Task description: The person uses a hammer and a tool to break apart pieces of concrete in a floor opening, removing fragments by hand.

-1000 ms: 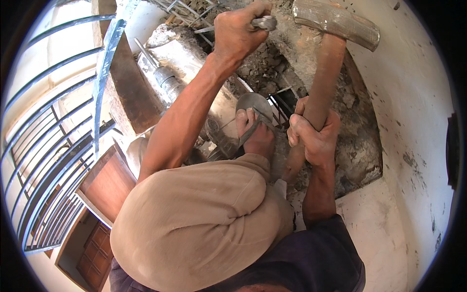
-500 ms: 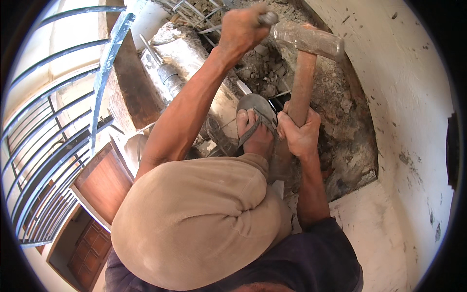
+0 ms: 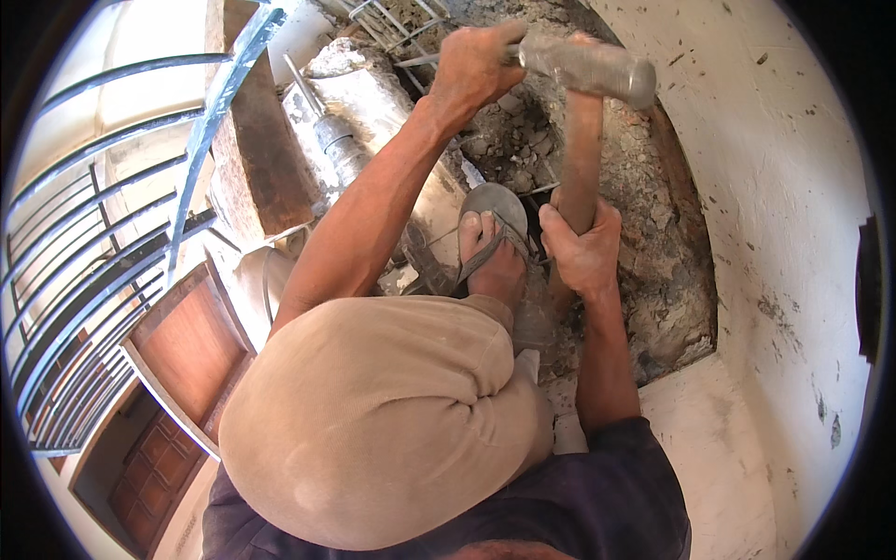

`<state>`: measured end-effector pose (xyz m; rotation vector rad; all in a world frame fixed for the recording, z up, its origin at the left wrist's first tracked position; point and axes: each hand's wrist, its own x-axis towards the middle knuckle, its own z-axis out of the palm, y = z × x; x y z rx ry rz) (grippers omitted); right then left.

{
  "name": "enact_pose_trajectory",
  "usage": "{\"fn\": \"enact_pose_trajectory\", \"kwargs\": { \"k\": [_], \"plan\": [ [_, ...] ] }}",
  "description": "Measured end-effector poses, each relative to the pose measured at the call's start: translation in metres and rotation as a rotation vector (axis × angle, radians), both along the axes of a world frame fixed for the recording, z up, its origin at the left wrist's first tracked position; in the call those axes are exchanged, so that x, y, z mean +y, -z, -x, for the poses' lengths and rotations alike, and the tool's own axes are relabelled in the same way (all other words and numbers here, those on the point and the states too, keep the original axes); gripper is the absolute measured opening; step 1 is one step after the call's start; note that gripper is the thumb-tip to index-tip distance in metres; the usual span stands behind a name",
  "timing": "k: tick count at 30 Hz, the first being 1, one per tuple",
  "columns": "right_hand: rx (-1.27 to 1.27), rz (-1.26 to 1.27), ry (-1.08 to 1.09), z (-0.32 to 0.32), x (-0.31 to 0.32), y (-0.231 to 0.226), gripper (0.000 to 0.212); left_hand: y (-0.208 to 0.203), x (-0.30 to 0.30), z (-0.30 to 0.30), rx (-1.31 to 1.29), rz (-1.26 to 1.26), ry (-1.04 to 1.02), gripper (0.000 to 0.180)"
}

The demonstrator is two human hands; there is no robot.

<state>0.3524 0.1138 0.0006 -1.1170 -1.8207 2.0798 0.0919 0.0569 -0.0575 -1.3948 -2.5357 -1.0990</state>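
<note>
My left hand (image 3: 478, 67), arm stretched forward, is closed around a chisel (image 3: 512, 53). Only a bit of the chisel's metal end shows beside the fist; the rest is hidden. Right by that end is the steel head of a sledgehammer (image 3: 597, 71); whether they touch I cannot tell. My right hand (image 3: 584, 245) grips the lower part of its wooden handle, which stands nearly upright in the picture. Below the hands lies broken, rubble-filled ground (image 3: 523, 140).
My sandalled foot (image 3: 495, 247) stands at the rubble's edge. A grey pipe (image 3: 336, 140) and a wooden post (image 3: 266, 149) are on the left, beyond them a metal railing (image 3: 103, 201). A stained white wall (image 3: 756, 187) rises on the right. Steel bars (image 3: 397, 28) stick out at the far end.
The hammer's head has come level with the chisel's end, which showed more clearly before. Both hands keep their grips, and the whole view has shifted slightly.
</note>
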Motion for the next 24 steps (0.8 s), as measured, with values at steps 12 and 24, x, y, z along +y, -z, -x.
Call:
{"fn": "enact_pose_trajectory", "kwargs": {
  "k": [12, 24],
  "plan": [
    [0.306, 0.087, 0.248, -0.003, 0.018, -0.075, 0.015, -0.046, -0.031, 0.014, -0.357, -0.135, -0.328, 0.027],
    [0.174, 0.231, -0.015, -0.005, 0.004, -0.03, 0.008, -0.102, 0.044, 0.073, -0.332, -0.385, -0.044, 0.044]
  ]
}}
